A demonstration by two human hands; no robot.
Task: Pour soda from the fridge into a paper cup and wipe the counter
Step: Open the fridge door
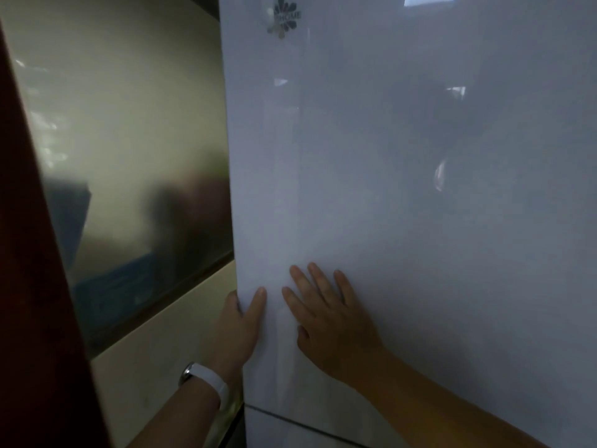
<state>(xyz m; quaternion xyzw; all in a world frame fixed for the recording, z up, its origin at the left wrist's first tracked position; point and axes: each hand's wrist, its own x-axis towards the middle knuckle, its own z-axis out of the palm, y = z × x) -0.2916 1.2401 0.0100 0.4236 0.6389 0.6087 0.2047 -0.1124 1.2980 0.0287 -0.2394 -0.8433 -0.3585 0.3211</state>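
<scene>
A glossy white fridge door (403, 189) fills most of the view, with a small silver logo near its top. My left hand (240, 321) grips the door's left edge low down; the thumb lies on the front and the fingers wrap behind the edge. My right hand (326, 315) presses flat on the door front just beside it, fingers straight and spread. A white band sits on my left wrist. No soda, paper cup or cloth is in view.
A shiny metallic panel (129, 156) stands left of the fridge, with a cream panel (155, 344) under it. A dark red-brown edge (32, 286) runs down the far left. A seam (307, 425) crosses the fridge below my hands.
</scene>
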